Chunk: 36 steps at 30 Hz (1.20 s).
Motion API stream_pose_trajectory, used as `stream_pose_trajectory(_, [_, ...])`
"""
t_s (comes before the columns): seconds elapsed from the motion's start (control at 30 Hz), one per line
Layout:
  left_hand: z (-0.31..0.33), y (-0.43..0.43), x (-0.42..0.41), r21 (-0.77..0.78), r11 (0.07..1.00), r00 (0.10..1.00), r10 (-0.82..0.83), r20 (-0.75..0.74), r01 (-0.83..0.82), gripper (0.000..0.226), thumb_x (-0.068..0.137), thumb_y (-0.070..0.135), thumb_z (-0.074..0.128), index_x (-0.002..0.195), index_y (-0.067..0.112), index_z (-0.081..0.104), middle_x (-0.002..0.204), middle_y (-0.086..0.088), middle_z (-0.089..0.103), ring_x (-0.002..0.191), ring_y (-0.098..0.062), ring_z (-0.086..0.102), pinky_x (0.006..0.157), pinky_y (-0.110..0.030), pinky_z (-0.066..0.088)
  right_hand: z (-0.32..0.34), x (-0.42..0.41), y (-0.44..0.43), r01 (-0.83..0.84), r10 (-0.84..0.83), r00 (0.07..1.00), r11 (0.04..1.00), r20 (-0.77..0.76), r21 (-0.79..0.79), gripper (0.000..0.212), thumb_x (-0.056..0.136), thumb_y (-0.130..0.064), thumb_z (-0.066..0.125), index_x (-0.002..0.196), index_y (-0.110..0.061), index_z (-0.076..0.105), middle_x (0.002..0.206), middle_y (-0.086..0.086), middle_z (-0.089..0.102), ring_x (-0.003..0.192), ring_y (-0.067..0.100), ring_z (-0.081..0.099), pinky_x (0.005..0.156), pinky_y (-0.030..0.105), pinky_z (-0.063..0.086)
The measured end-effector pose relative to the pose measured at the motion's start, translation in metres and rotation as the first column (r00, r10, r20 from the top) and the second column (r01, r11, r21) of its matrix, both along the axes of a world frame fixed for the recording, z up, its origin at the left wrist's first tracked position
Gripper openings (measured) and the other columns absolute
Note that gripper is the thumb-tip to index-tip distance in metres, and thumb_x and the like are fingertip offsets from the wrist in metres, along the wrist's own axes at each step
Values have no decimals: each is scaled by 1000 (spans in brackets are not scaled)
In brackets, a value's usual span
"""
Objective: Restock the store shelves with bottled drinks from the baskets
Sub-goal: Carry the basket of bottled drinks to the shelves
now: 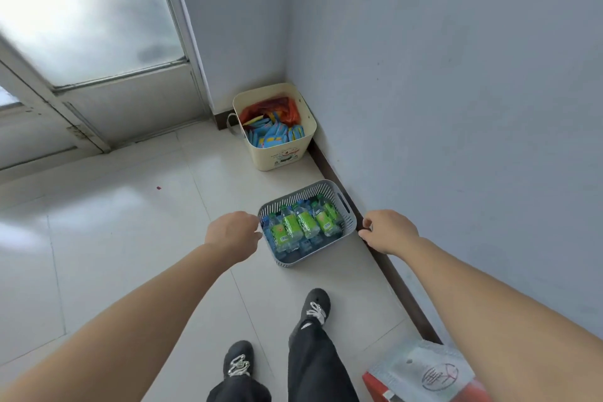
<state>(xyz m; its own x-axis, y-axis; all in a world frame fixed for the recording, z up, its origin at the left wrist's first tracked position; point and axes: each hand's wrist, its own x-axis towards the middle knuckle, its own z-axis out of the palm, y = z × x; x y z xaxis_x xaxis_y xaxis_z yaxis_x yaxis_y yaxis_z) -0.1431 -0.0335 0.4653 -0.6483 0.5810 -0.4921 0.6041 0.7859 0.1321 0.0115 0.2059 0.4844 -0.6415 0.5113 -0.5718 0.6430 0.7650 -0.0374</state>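
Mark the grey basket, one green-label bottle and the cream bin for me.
grey basket (284, 258): head view, on its nearest corner wall.
green-label bottle (305, 222): head view, on its green label.
cream bin (281, 156): head view, on its front wall.

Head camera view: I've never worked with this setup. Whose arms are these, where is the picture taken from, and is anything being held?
There is no machine here. The two bare arms belong to a person, and the single camera sits on their head, looking forward and down, so their black shoes show at the bottom. On the tiled floor, by the wall, stands a grey slotted basket of green-labelled bottles. The left hand is at its left side and the right hand at its right side, fingers curled. I cannot tell whether they grip the rim. Behind, in the corner, a cream bin holds blue packets.
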Motion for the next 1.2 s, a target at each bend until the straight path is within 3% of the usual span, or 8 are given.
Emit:
stream_pose_trajectory(0.23, [-113,62,-31,-6,944,932,326,156,-329,21,95,31,47,96,20,64,101,0,64,90,-23,58,67,-29,42,-112,-55,86,13,-13,1000,999,1,-30,24,94,-33,51,110,-18,62,115,5,62,105,26,57,79,31,46])
stream_pose_trajectory(0.5, [-280,101,-49,-89,855,802,512,309,-511,23,92,29,51,101,14,66,100,-7,68,86,-25,60,69,-29,47,-286,-93,134,34,-35,998,999,-61,-17,27,93,-36,53,106,-15,62,108,8,61,96,29,58,74,34,47])
stream_pose_trajectory(0.67, [-384,109,-52,-164,807,743,588,321,-568,40,93,29,52,124,5,52,122,-15,56,111,-31,53,86,-37,47,-395,-107,155,134,-135,989,991,-52,-29,41,94,-38,53,125,-12,54,122,14,54,114,33,51,91,43,48])
stream_pose_trajectory(0.73, [-425,110,-52,-218,680,597,725,345,-700,42,91,29,53,122,1,48,122,-15,50,105,-33,53,71,-37,51,-431,-113,163,190,-189,981,982,-54,15,48,95,-37,52,133,-10,47,131,16,48,122,34,45,95,44,44])
stream_pose_trajectory(0.8, [-458,113,-51,-232,510,399,828,394,-828,36,90,27,55,115,1,51,114,-14,54,88,-29,55,52,-29,42,-461,-123,171,258,-255,966,964,-49,61,51,96,-36,49,138,-8,40,137,17,43,127,35,40,98,45,40])
stream_pose_trajectory(0.9, [-493,115,-47,-122,335,243,848,470,-934,16,92,21,50,92,6,53,85,-9,57,73,-25,53,54,-28,40,-497,-131,182,452,-452,892,892,-18,-31,55,99,-35,42,143,-6,29,143,18,40,131,37,40,104,47,36])
stream_pose_trajectory(1.03, [-510,113,-53,-118,38,-39,806,590,-992,23,99,26,38,86,8,45,65,-7,48,57,-23,48,60,-33,43,-522,-134,193,608,-623,782,771,-25,-188,52,102,-38,27,139,-2,38,140,20,45,128,37,44,103,44,36])
stream_pose_trajectory(1.2, [-498,105,-62,-75,94,36,827,561,-993,36,101,31,30,77,8,43,57,-8,43,50,-22,42,60,-35,39,-508,-128,191,656,-665,746,725,34,-211,59,104,-35,15,140,6,38,145,25,40,133,38,40,109,41,31])
